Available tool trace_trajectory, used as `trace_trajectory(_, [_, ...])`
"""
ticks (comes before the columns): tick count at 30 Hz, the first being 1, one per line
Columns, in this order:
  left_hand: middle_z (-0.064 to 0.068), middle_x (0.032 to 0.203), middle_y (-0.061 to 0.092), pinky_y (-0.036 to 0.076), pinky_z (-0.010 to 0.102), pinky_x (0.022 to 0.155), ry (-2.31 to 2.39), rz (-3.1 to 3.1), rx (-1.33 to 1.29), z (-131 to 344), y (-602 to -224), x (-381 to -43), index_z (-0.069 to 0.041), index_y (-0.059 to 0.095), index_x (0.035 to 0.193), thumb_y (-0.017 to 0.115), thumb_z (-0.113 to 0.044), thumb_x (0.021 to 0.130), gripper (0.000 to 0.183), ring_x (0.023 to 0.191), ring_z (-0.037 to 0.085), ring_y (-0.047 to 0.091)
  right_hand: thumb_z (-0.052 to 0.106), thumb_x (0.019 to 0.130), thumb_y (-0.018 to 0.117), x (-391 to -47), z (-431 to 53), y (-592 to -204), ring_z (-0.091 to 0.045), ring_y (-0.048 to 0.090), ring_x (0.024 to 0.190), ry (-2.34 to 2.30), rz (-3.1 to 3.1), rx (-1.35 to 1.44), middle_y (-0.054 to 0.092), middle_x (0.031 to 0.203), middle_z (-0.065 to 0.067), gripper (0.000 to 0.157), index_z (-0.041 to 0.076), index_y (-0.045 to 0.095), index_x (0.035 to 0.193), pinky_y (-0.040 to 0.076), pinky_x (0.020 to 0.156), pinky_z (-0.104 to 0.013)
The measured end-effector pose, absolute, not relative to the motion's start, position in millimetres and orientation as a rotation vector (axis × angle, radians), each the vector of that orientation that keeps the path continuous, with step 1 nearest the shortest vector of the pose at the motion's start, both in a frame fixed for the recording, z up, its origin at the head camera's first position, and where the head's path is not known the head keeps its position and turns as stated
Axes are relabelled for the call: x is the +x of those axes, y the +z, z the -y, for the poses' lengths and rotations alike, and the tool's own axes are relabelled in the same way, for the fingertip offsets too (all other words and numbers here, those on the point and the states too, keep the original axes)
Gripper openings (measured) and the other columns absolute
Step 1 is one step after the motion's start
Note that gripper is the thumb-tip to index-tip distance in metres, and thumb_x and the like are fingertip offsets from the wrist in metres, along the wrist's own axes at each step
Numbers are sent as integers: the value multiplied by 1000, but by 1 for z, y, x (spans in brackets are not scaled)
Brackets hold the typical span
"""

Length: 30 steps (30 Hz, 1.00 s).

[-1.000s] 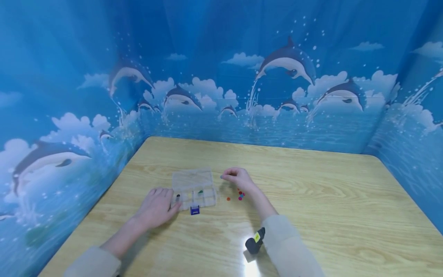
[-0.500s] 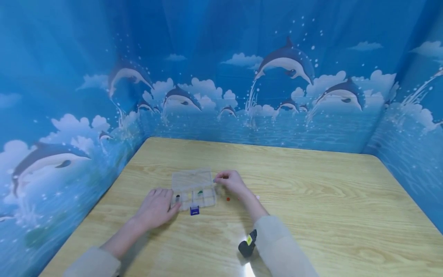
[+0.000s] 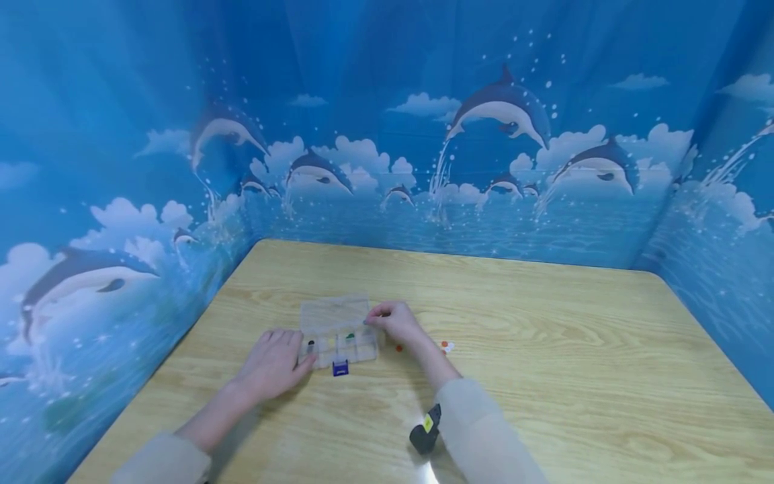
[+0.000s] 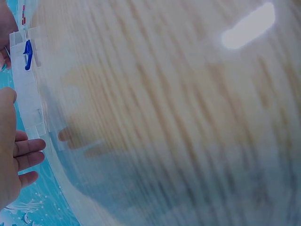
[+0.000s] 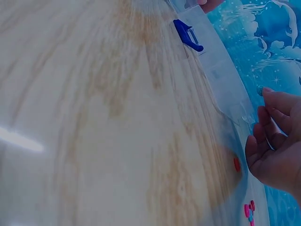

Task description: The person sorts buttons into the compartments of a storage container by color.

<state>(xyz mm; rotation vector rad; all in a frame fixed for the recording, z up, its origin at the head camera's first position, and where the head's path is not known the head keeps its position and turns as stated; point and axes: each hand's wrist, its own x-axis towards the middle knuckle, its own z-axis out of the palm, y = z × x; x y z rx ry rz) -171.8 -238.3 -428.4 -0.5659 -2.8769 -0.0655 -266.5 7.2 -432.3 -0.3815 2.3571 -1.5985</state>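
A clear plastic compartment box lies with its lid laid back, a blue clasp at its front. Small black and green pieces sit in separate compartments. My left hand rests at the box's left end, fingers extended and thumb along the front corner. Over the right end of the box is my right hand. Its thumb and index finger pinch a small teal button-like disc, while the other fingers curl loosely below.
One orange-red disc lies on the wooden table right of the box. Farther right is a loose group of pink, red and blue discs, partly behind the right forearm in the head view. A dolphin-print curtain borders the table.
My right hand has moved left and slightly toward me, carrying the teal button-like disc from beside the box to over its right end. The left hand has stayed still.
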Motion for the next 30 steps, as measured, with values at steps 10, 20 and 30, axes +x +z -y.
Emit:
trace_trajectory(10, [15,92,59,40,50,88,-66,2877,-570,237,-428,-171,-4,53,91,53,-37,91,34,96,34,55,16,85,66,-262,-6,-432,-15,54,86,-1598,-2360,-405,64,93,-3,16,4,68,96,44,76,-29])
trace_trajectory(20, [16,94,60,40,50,89,-86,2879,-557,237,-429,-171,-3,54,92,54,-37,91,34,96,34,55,17,87,64,-268,-16,-432,-17,56,86,-1646,-2365,-329,65,97,-6,21,1,67,100,46,74,-29])
trace_trajectory(30, [15,90,60,41,50,87,-91,2880,-551,237,-427,-171,-3,54,91,54,-37,91,34,93,34,56,19,89,62,-277,-44,-423,-19,55,97,-1663,-2379,-224,64,106,-5,21,5,67,104,45,82,-34])
